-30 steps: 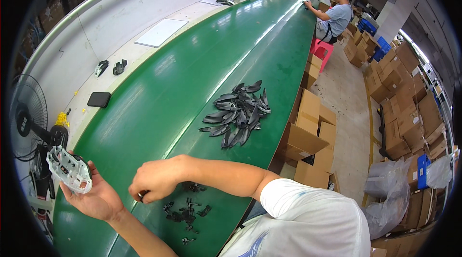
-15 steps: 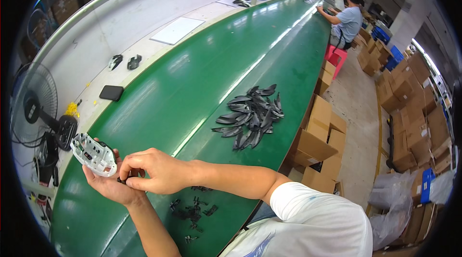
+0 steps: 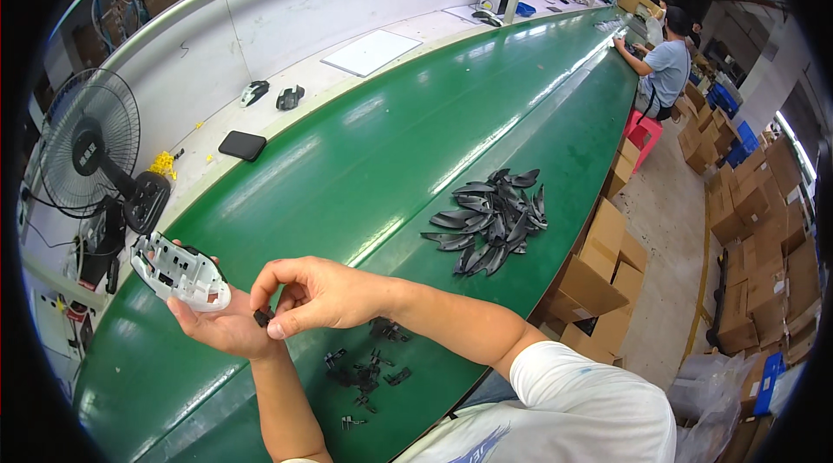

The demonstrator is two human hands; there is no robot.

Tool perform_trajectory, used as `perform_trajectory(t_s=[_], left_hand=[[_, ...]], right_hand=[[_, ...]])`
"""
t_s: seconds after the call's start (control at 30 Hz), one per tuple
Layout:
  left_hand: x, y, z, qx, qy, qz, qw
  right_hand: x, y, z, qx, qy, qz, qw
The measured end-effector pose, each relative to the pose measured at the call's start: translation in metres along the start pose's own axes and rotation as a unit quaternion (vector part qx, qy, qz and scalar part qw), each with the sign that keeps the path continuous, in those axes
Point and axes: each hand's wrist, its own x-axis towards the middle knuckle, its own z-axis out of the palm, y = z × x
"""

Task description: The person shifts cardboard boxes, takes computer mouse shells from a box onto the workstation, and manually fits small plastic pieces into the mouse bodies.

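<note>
A white computer mouse shell point(image 3: 184, 276), its hollow inside facing up, rests in my left hand point(image 3: 227, 331), whose fingers curl round its far side. Over the left wrist, my right hand point(image 3: 314, 296) pinches a small black plastic part point(image 3: 262, 318) between thumb and fingertips, a little apart from the shell. Similar small black parts point(image 3: 369, 374) lie scattered on the green belt below my right forearm. Farther along sits a heap of curved black plastic pieces point(image 3: 490, 220).
The long green bench surface point(image 3: 364, 177) runs away to the far right. On the white ledge are a fan point(image 3: 91, 146), a black phone-like slab point(image 3: 242, 145), two mouse bodies point(image 3: 290, 98) and a white board point(image 3: 371, 52). Cardboard boxes point(image 3: 599, 255) line the right. Another person point(image 3: 666, 68) sits far off.
My right hand has drawn back from the shell to the right, lifting the small black part with it. The whole view has shifted, so the bench things appear farther right.
</note>
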Motion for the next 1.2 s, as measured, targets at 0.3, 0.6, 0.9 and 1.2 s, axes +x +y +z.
perform_trajectory(t_s=[0.3,0.6,0.9,1.2], left_hand=[[-0.005,0.001,0.012,-0.014,-0.017,-0.087,0.996],[-0.001,0.006,-0.001,-0.229,-0.222,-0.228,0.920],[-0.020,0.011,0.021,-0.216,-0.211,-0.342,0.890],[-0.039,0.008,0.012,-0.186,-0.284,-0.344,0.875]], right_hand=[[0.002,0.001,0.009,-0.262,0.140,-0.208,0.932],[-0.005,-0.014,-0.012,-0.154,0.184,-0.194,0.951],[-0.025,-0.037,0.002,-0.234,0.317,-0.317,0.863],[-0.016,-0.037,-0.011,-0.580,0.333,-0.448,0.594]])
